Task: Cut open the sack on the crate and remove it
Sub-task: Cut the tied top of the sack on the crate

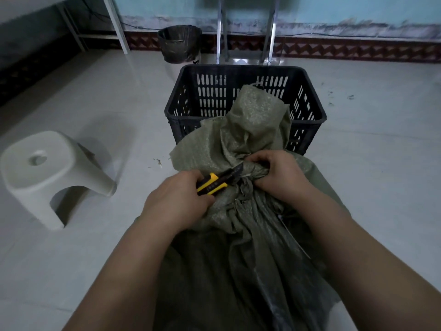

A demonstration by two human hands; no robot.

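The slotted black plastic crate [238, 68] stands on the tiled floor, and the loose top of the woven green sack [250, 130] flops over its near rim. The sack's long body runs back toward the person. The right hand [279, 175] grips the sack's bunched neck. The left hand [176, 201] grips a yellow-and-black utility knife [214, 182], blade pointing up-right at the neck. A bag-lined bin [180, 44] stands behind.

Bare storage-type back room | pale tiled floor [370, 175], stained blue wall [358, 10], patterned skirting [358, 52] | black crate [245, 68], white plastic stool [59, 173], lined bin [180, 44], metal table legs [118, 27]
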